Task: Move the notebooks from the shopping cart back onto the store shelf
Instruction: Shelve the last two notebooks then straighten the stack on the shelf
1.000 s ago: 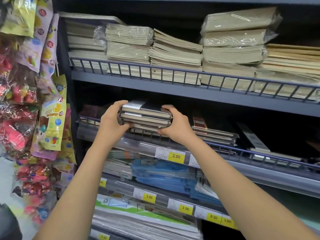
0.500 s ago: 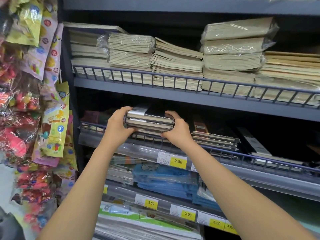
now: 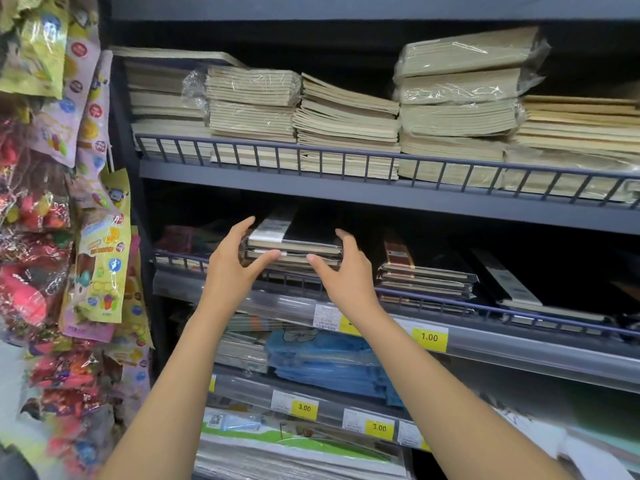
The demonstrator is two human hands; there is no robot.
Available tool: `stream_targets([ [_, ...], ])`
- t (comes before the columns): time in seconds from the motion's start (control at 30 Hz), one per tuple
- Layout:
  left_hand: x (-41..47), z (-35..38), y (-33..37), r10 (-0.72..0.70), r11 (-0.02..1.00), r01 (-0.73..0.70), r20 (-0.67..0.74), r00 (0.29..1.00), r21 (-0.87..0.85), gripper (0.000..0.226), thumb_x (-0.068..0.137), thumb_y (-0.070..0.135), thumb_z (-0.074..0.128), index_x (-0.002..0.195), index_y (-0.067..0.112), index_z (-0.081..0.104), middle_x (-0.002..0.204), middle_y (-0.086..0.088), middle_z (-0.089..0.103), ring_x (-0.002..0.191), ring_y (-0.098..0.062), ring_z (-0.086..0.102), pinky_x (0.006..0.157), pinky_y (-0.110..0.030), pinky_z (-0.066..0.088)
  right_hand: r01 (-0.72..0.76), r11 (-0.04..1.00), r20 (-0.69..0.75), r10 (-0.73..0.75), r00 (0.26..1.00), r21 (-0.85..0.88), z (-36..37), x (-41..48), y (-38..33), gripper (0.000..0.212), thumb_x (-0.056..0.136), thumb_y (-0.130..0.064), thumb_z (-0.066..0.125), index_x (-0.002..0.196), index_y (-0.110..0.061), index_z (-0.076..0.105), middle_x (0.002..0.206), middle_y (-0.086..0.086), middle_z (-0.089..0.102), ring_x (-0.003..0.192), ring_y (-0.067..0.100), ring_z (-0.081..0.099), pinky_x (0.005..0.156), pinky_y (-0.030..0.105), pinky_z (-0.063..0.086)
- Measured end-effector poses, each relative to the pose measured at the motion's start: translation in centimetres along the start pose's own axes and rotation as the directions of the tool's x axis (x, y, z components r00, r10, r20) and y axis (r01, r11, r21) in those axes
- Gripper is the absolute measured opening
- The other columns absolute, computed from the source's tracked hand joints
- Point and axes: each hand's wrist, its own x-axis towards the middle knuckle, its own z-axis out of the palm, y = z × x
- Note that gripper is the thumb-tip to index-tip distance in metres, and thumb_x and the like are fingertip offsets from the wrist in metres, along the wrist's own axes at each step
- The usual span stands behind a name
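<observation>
Store shelf ahead: notebooks stacked crosswise directly between my left hand and right hand, fingers spread wide, gripping nothing.

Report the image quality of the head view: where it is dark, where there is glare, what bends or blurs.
Head view: the middle shelf recess behind the stack of black plastic-wrapped notebooks lies in deep shadow; glare streaks the clear-wrapped beige paper bundles on the upper shelf; the grey wire shelf rail bows from wide-angle distortion; the hanging colourful toy packets and the lower corners are soft.
</observation>
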Motion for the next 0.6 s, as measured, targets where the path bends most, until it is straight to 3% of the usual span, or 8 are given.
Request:
stream_targets([
  [0.23, 0.1, 0.3, -0.2, 0.025, 0.998, -0.024, -0.019, 0.999, 0.052, 0.066, 0.082, 0.045, 0.069, 0.140, 0.028, 0.045, 0.137, -0.002, 0.055, 0.127, -0.020, 0.049, 0.101, -0.032, 0.039, 0.051, 0.995, -0.050, -0.055, 0.997, -0.083, 0.4, 0.0, 0.3, 0.058, 0.092, -0.041, 0.059, 0.143, -0.027, 0.036, 0.135, 0.013, 0.047, 0.118, 0.021, 0.047, 0.092, 0.028, 0.037],
  [0.33, -0.1, 0.7, -0.5, 0.032, 0.997, -0.030, -0.038, 0.999, 0.071, 0.066, 0.081, 0.053, 0.064, 0.138, 0.025, 0.046, 0.132, -0.003, 0.057, 0.122, -0.024, 0.052, 0.108, -0.050, 0.038, 0.061, 0.992, -0.092, -0.071, 0.993, -0.107, 0.9, -0.2, 0.4, 0.055, 0.094, -0.042, 0.056, 0.143, -0.028, 0.036, 0.133, 0.011, 0.049, 0.106, 0.017, 0.048, 0.089, 0.027, 0.038],
  [0.4, -0.5, 1.3, -0.8, 0.036, 0.996, -0.031, -0.056, 0.998, 0.086, 0.065, 0.084, 0.054, 0.060, 0.139, 0.025, 0.043, 0.136, -0.003, 0.055, 0.125, -0.025, 0.049, 0.109, -0.058, 0.032, 0.085, 0.984, -0.121, -0.104, 0.987, -0.157, 1.6, -0.5, 0.5, 0.053, 0.097, -0.040, 0.051, 0.145, -0.026, 0.034, 0.134, 0.011, 0.048, 0.112, 0.022, 0.049, 0.090, 0.027, 0.039],
  [0.6, -1.4, 2.8, -1.4, -0.018, 1.000, 0.020, -0.120, 0.993, 0.015, 0.065, 0.089, 0.056, 0.054, 0.145, 0.033, 0.030, 0.150, 0.004, 0.041, 0.140, -0.029, 0.034, 0.113, -0.054, 0.031, 0.103, 0.959, -0.229, -0.166, 0.959, -0.264, 3.6, -0.8, 0.8, 0.054, 0.100, -0.038, 0.044, 0.148, -0.017, 0.030, 0.132, 0.013, 0.051, 0.118, 0.028, 0.051, 0.094, 0.036, 0.048],
])
